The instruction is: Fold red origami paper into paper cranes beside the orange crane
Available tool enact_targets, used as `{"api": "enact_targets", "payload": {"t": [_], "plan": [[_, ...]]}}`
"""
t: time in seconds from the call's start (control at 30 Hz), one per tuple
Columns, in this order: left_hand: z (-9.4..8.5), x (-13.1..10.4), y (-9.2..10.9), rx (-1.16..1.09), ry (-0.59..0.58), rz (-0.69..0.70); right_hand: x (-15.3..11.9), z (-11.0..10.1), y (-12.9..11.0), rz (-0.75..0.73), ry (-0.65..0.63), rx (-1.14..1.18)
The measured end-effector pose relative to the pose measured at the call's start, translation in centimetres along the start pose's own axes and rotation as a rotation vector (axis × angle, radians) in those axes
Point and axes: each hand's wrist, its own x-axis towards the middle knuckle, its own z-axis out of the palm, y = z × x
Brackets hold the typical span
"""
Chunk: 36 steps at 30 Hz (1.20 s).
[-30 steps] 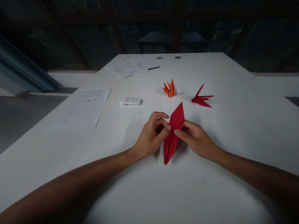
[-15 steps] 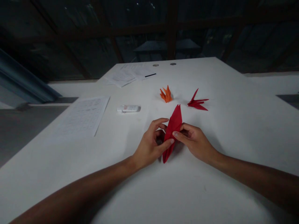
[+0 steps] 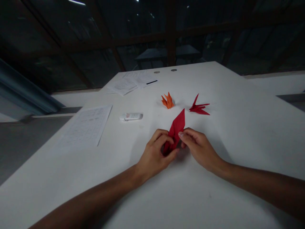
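A folded red paper (image 3: 178,124), long and pointed at its far tip, is held between my two hands above the white table (image 3: 152,197). My left hand (image 3: 157,151) is closed around its lower left part, with curled fingers on the near face and the thumb low at the near end. My right hand (image 3: 199,143) pinches the right edge, thumb on top and fingers behind. The paper's near end is largely hidden by my left hand. Beyond it sit an orange origami crane (image 3: 168,101) and a red origami piece with several thin points (image 3: 199,107).
A white bottle-like item with printing (image 3: 131,116) lies left of the orange crane. Written sheets (image 3: 83,124) are at the left edge, with more papers (image 3: 126,83) and a dark strip (image 3: 152,82) farther back. Two round discs (image 3: 173,70) are near the far edge, before dark windows.
My left fingers have moved from behind the red paper onto its near face and curled there. The paper's near end is now covered. The whole view has shifted slightly.
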Motion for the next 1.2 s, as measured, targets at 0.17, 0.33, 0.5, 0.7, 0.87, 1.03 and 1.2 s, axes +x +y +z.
{"api": "enact_targets", "payload": {"t": [0.17,0.33,0.5,0.7,0.87,1.03,1.2], "plan": [[-0.3,0.3,0.0,-0.012,0.003,-0.041,-0.1,0.1,-0.3,-0.070,0.007,-0.027],[-0.3,0.5,0.0,-0.012,0.042,-0.036,-0.1,0.1,0.0,-0.120,-0.017,-0.053],[-0.4,0.7,-0.3,-0.019,0.093,-0.073,-0.3,0.0,-0.2,-0.192,-0.069,-0.077],[-0.6,0.9,-0.6,-0.297,0.052,-0.273,-0.4,0.1,0.3,-0.158,-0.045,-0.040],[-0.3,1.2,-1.0,-0.561,0.084,-0.441,-0.1,0.1,1.0,-0.098,-0.024,0.154],[-0.1,1.3,-1.3,-0.695,0.109,-0.487,0.5,-0.1,0.9,-0.041,-0.036,0.085],[-0.1,1.1,-1.1,-0.713,0.080,-0.417,0.8,-0.1,0.9,0.033,-0.084,0.168]]}}
